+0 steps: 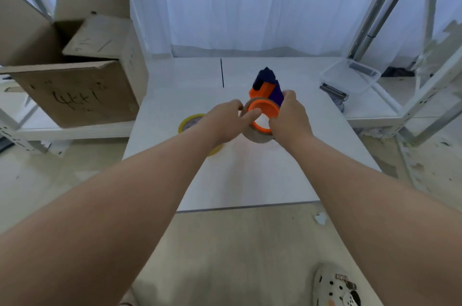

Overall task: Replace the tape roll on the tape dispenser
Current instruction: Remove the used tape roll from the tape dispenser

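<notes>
Over the white table (pixel 250 180), right hand (pixel 291 118) clamped on the orange-purple dispenser (pixel 267 88), left hand (pixel 225 120) fingers pinching its tape roll (pixel 260 138), yellow roll (pixel 190 121) beside.

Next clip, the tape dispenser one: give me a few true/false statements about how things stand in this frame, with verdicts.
1. Both hands are on the tape dispenser. True: left hand, right hand.
2. A yellow tape roll lies on the table. True.
3. The cardboard box is taped shut. False: its flaps are open.
4. The dispenser's hub is green. False: it is orange.
5. The clear plastic container sits left of the dispenser. False: it sits to the right.
</notes>
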{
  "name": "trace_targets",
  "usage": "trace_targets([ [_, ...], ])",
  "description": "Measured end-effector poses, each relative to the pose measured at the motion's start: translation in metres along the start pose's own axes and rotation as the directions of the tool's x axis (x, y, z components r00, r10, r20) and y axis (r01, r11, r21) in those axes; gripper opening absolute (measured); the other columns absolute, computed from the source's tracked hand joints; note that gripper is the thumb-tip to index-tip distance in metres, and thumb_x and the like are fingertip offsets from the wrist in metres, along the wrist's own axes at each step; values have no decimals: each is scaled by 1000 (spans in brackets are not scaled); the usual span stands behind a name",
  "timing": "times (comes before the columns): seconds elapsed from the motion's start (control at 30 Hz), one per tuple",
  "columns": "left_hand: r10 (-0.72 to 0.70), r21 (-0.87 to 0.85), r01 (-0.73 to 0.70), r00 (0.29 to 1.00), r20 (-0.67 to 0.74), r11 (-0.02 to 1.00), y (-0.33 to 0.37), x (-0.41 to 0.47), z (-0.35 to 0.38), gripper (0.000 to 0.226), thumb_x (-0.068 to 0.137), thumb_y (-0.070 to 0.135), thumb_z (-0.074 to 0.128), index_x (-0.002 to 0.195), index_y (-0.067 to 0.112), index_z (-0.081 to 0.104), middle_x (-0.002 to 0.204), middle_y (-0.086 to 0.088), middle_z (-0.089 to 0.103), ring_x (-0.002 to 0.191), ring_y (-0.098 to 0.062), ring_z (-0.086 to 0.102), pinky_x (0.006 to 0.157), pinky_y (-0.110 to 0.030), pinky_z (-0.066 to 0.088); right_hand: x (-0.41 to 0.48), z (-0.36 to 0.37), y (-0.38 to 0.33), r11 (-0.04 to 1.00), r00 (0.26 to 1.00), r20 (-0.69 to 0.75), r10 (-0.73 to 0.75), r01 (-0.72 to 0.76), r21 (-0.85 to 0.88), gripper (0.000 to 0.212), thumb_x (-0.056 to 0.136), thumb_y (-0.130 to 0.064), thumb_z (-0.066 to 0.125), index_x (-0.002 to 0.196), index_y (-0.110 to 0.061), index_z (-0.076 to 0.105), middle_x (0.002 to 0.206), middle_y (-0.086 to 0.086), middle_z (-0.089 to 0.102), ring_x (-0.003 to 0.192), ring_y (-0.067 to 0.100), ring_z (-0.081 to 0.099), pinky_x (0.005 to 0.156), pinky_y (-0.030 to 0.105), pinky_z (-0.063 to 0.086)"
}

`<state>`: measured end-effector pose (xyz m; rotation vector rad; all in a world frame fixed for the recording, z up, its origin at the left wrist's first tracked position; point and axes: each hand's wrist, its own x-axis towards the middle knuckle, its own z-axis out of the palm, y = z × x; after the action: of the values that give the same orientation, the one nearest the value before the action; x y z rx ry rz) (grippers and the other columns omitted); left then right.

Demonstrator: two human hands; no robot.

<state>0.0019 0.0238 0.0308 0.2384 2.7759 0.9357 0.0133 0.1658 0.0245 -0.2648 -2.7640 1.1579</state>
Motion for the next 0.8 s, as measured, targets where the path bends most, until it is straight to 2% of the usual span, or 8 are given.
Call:
trace_targets([
  [0.1,-28,-174,8,993,-112,985,7,-16,-21,44,90,43,54,122,13,46,96,-8,65,79,-27,68,77,-41,57,-9,-8,-25,983,999,24,-37,32,183,46,83,1,55,121,-12,32,107,10,53,86,27,58,72,38,55],
  [0.23,56,-103,-84,968,-244,991,6,-36,-46,35,90,24,56,123,15,50,96,-4,62,68,-15,61,65,-27,54,-23,-16,-42,929,985,162,56,-110,353,51,83,-6,60,122,-13,28,112,13,49,96,32,61,67,34,58],
  [0.4,197,32,-198,914,-355,980,12,-40,-63,38,90,23,55,127,19,49,117,-4,61,83,-18,60,81,-30,50,-26,-28,-55,881,985,170,-14,-68,467,65,83,-3,62,135,-16,25,112,8,50,99,29,61,69,28,57],
  [0.43,189,15,-198,905,-382,980,10,-38,-63,39,89,25,57,126,19,51,119,-3,61,87,-17,59,83,-29,49,-26,-29,-54,872,982,190,-20,-76,484,68,83,-3,63,138,-16,25,110,6,50,100,28,61,69,28,57],
  [0.5,65,-205,-167,901,-430,964,9,-34,-58,41,83,32,65,120,16,56,114,-4,63,94,-18,62,89,-35,52,-22,-31,-49,833,973,232,-10,-120,540,69,83,-2,65,139,-14,26,105,6,53,102,30,63,77,35,58],
  [0.6,-137,-470,-102,885,-446,877,16,-26,-50,43,78,39,71,106,9,61,99,-6,67,92,-22,64,88,-38,54,-14,-35,-43,757,959,280,28,-204,621,69,82,-4,69,136,-15,27,106,11,58,102,31,66,80,38,59],
  [0.7,-42,-412,-149,907,-420,899,27,-23,-47,31,82,32,68,102,9,62,93,-3,65,86,-18,62,76,-26,52,-9,-37,-40,743,967,249,49,-201,639,70,81,-3,69,134,-17,26,117,12,55,101,30,66,70,32,59],
  [0.8,34,-453,-151,966,-255,879,31,-26,-51,35,83,22,68,114,14,53,103,-4,62,92,-20,64,74,-27,57,-7,-37,-34,721,963,264,48,-216,659,67,82,-8,70,134,-13,28,120,13,57,94,26,68,70,32,60],
])
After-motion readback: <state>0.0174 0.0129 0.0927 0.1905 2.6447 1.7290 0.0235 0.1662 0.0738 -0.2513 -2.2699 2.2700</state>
